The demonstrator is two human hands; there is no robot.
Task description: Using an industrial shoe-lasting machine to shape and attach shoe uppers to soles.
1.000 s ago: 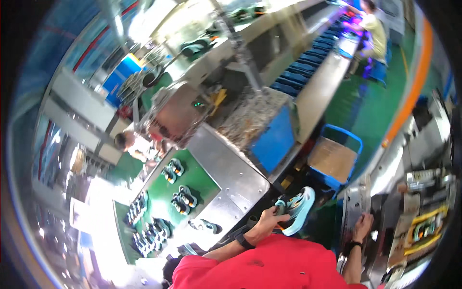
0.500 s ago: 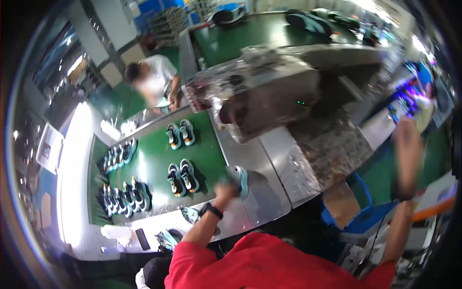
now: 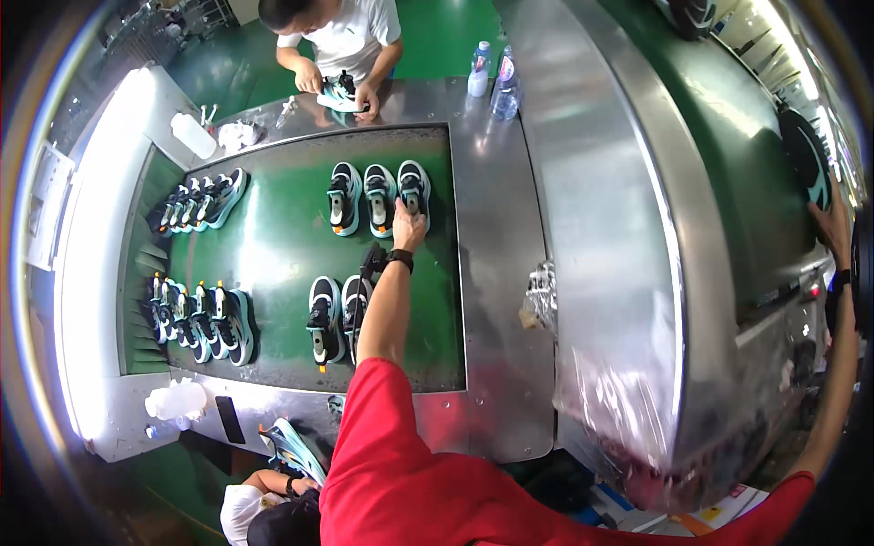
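Note:
My left hand (image 3: 410, 229) reaches over the green belt, its fingers closed at the heel of a black and pale-blue sneaker (image 3: 414, 185). That sneaker stands at the right end of a row, beside two like sneakers (image 3: 379, 191). Nearer to me, another pair (image 3: 324, 314) stands on the belt, partly hidden by my left forearm. At the far right, my right hand (image 3: 830, 226) grips the near end of a dark shoe (image 3: 803, 156) with a light-blue edge, over the other green belt; some of its fingers are hidden.
Several sneakers (image 3: 218, 205) line the belt's left side, beside a white lit housing (image 3: 100, 273). Across the belt, a person in white (image 3: 364, 41) handles a sneaker. Two bottles (image 3: 505, 86) stand on the metal edge. Another person (image 3: 250, 510) holds shoes at lower left.
The view has turned toward the right. My left hand has moved from the metal edge onto the belt, bringing a sneaker beside the far pair. My right hand has reached forward to the dark shoe.

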